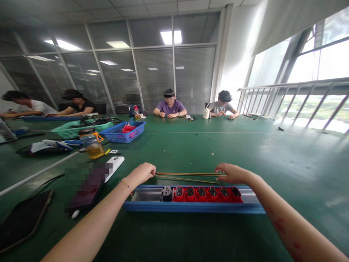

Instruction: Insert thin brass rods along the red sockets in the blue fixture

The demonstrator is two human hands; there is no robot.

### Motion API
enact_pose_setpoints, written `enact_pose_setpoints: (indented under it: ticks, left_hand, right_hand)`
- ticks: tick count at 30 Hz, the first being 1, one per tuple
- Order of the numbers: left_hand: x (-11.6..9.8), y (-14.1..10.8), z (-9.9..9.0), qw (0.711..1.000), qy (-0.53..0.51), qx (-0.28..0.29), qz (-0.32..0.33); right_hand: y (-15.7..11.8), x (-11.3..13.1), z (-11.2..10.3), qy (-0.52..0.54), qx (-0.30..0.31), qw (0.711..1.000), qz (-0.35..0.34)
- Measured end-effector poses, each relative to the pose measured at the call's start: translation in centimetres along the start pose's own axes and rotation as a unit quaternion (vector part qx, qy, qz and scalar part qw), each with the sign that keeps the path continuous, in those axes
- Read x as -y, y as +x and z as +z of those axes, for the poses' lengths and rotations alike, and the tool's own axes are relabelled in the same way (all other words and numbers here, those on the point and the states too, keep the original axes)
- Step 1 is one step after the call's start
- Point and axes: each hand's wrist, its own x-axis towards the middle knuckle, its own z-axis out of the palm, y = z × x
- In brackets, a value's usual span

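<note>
My left hand (145,171) has its fingers closed at the left ends of a few thin golden rods (188,174), which run across the green table; the fingertips are partly hidden. At their right ends is my right hand (231,173), its fingers stretched out and apart; whether it touches the rods is hard to tell. One rod slants slightly away from the others. Just in front of them lies a long blue tray (191,207) with a metallic inside. A row of several red blocks with black tops (201,194) stands in it, with a black block (167,193) at the left end.
To my left lie a phone (24,218), a dark red item (89,185) and a white device (116,165). Beyond them stand a jar (94,145), a blue basket (125,134) and a green basket (65,131). Several people sit around the far table edges.
</note>
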Motion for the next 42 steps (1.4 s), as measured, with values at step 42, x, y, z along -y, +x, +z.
enact_pose_setpoints:
  ticks: [42]
  left_hand:
    - [-2.0,0.4,-1.0,0.997,0.009,0.019,0.069]
  right_hand:
    - [2.4,0.1,0.4,-0.116,0.039,0.991,0.049]
